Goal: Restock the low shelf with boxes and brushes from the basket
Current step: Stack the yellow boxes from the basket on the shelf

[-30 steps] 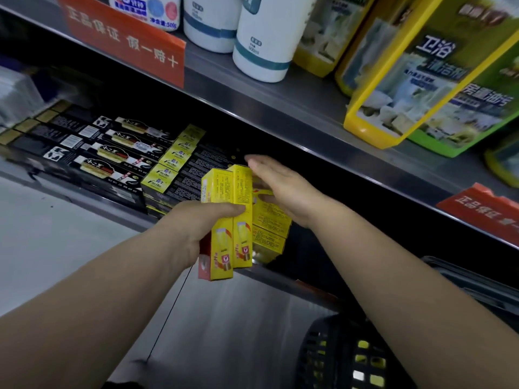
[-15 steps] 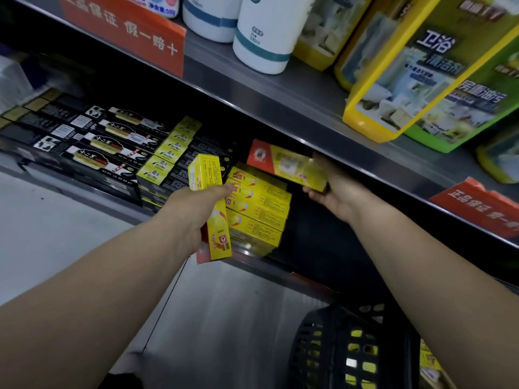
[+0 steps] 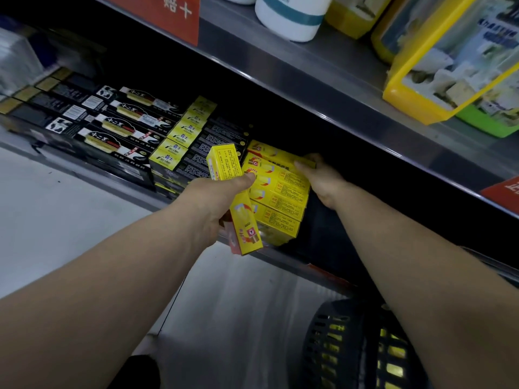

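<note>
A yellow box (image 3: 234,197) is held upright in the left hand (image 3: 213,200). The fingers are wrapped round its middle and the thumb (image 3: 247,179) is pressed on its front, so both ends of the box stick out. A red side of the box is seen by its lower end; whether a second box is hidden behind it cannot be told.

The right hand (image 3: 323,178) is laid on the top box (image 3: 276,158) of the yellow stack (image 3: 278,200) on the low shelf (image 3: 295,262). The fingers are closed on the far end of that box, right at the dark back of the shelf. About four or five yellow boxes are counted in the stack.

The held box is kept just in front of the stack, above the shelf's front edge. Black boxes (image 3: 112,130) are lined up to the left, touching the stack's side. Dark open room is seen to the right of the stack. Little room is left above it, under the upper shelf (image 3: 323,102).

One black basket (image 3: 345,346) is seen on the floor, with yellow boxes inside.
</note>
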Motion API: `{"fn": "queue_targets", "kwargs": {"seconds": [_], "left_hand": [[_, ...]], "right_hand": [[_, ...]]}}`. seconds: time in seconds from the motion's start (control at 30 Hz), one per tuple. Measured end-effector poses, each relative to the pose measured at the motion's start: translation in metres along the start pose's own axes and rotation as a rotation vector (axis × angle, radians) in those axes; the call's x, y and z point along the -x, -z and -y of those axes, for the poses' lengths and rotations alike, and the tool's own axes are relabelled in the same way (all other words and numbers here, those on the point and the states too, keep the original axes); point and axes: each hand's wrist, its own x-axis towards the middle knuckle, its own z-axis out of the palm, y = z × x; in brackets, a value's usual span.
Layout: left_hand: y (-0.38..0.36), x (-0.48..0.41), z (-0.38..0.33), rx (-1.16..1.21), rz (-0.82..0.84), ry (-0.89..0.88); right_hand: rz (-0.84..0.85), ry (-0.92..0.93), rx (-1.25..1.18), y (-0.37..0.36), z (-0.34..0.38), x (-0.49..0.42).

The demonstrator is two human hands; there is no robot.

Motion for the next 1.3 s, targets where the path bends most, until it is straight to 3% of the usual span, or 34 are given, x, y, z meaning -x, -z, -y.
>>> {"fn": "queue_targets", "kwargs": {"seconds": [0.27, 0.43, 0.5, 0.63, 0.73, 0.83, 0.97, 1.03, 1.13, 1.3], "left_hand": [[-0.001, 0.002, -0.002, -0.056, -0.008, -0.016], [-0.001, 0.008, -0.003, -0.152, 0.066, -0.068], [-0.001, 0.01, -0.004, -0.259, 0.06, -0.146], [-0.003, 0.011, -0.003, -0.535, 0.052, -0.357], [-0.006, 0.015, -0.004, -0.696, 0.122, -0.496], [-0.008, 0.016, -0.004, -0.904, 0.128, -0.581], [-0.003, 0.016, -0.005, -1.017, 0.002, -0.552], [-0.005, 0.017, -0.002, -1.088, 0.055, -0.492], [-0.013, 0.021, 0.007, -1.258, 0.254, -0.445], [-0.019, 0.017, 0.015, -1.53, 0.366, -0.447]], "right_hand": [[0.093, 0.054, 0.251, 0.003, 0.0, 0.0], [0.171, 0.057, 0.732, 0.007, 0.023, 0.011], [0.171, 0.217, 0.772, 0.008, 0.04, 0.03], [0.258, 0.763, 0.684, 0.008, 0.069, 0.083], [0.231, 0.955, 0.819, 0.015, 0.073, 0.105], [0.221, 0.888, 0.855, 0.025, 0.065, 0.109], [0.043, 0.585, 0.874, 0.039, 0.044, 0.097], [-0.011, 0.391, 0.817, 0.045, 0.036, 0.083], [-0.058, 0.16, 0.497, 0.048, 0.031, 0.048], [-0.09, 0.221, 0.45, 0.029, 0.027, 0.006]]}}
